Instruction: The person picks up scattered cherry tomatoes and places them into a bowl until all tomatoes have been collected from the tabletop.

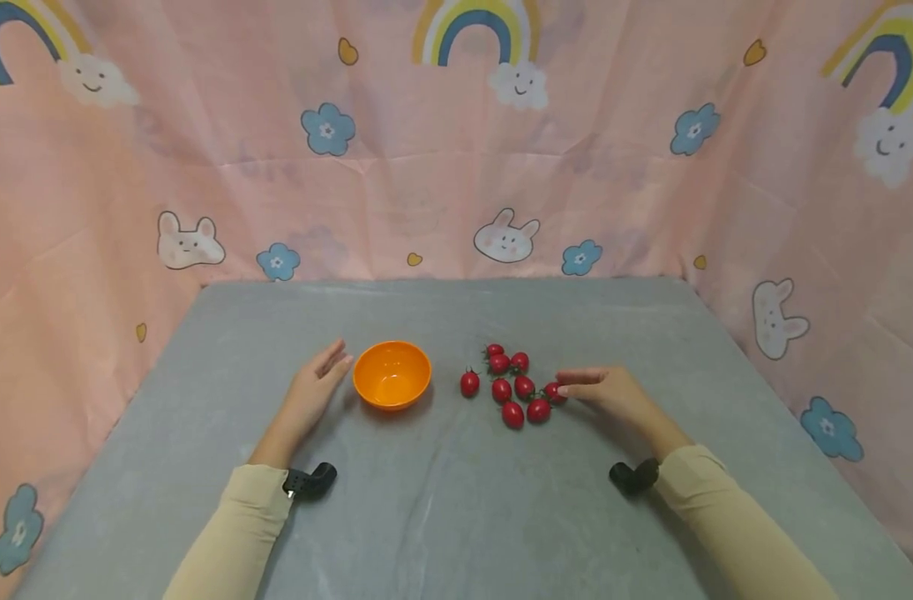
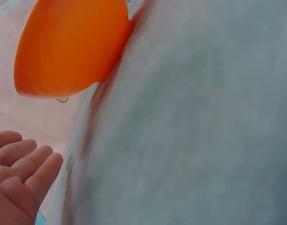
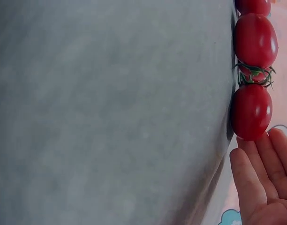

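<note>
- Nearest, at lower left and lower right: beige sleeves and black wrist cameras.
- Left of centre: left hand, fingers straight and unclenched, just beside orange bowl.
- Right of centre: right hand, fingers and thumb extended, unclosed, at rightmost cherry tomato; contact unclear.
- Mid-frame, between: other cherry tomatoes on grey tabletop.

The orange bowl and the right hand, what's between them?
Red tomatoes lie on the grey table between the orange bowl and the right hand; the head view shows it.
</note>
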Demonstrator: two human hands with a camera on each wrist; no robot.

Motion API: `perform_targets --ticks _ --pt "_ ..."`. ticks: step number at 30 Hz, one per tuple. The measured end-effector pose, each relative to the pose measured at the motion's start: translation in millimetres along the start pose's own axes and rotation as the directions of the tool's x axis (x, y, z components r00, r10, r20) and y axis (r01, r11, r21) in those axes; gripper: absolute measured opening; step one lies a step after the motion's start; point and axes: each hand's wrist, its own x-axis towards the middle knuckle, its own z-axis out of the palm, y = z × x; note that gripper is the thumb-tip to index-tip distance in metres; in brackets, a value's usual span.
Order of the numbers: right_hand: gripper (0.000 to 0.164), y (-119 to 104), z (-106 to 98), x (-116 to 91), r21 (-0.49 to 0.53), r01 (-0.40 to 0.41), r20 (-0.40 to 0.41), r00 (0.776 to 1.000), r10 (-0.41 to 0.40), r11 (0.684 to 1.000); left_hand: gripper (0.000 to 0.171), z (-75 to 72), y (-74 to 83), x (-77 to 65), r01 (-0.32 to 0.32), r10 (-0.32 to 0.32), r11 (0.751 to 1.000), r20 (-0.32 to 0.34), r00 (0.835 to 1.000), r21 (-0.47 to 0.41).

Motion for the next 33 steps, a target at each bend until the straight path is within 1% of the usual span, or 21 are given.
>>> perform_targets --ticks 7,11,15,17,22,24,29,33 --pt "0.055 3 4 1 -0.007 0.000 0.000 1.000 0.000 1.000 0.068 3.9 0.8 -1.9 -0.024 0.025 0.999 0.002 1.000 -0.045" --pt "0.055 4 6 3 -0.028 0.003 0.005 1.000 -0.003 1.000 0.066 6.2 2.0 -1.5 -0.024 0.025 0.997 0.013 1.000 -0.071" --pt "0.054 4 7 6 -0.047 0.017 -0.010 1.000 -0.018 0.999 0.066 9.1 3.0 -0.8 -0.022 0.025 0.994 0.028 0.999 -0.111" --pt "0.052 3 7 7 -0.054 0.023 -0.013 1.000 -0.024 0.998 0.064 9.8 10.7 -5.1 -0.001 0.007 0.992 0.041 0.999 -0.129" --pt "0.049 2 8 7 -0.071 0.021 -0.014 1.000 -0.022 0.997 0.063 12.6 9.3 -4.7 0.012 -0.005 0.989 0.046 0.999 -0.147" --pt "0.049 2 8 8 -0.080 0.019 -0.015 1.000 -0.020 0.997 0.063 14.1 1.3 -0.2 0.001 0.005 0.986 0.037 0.999 -0.164" --pt "0.048 3 8 7 -0.098 0.023 -0.027 0.999 -0.026 0.995 0.060 15.8 1.6 -0.4 0.008 -0.001 0.980 0.038 0.999 -0.199" --pt "0.047 4 8 7 -0.080 0.023 -0.028 0.999 -0.025 0.997 0.057 17.8 0.8 0.8 0.019 -0.013 0.978 0.030 0.999 -0.207"
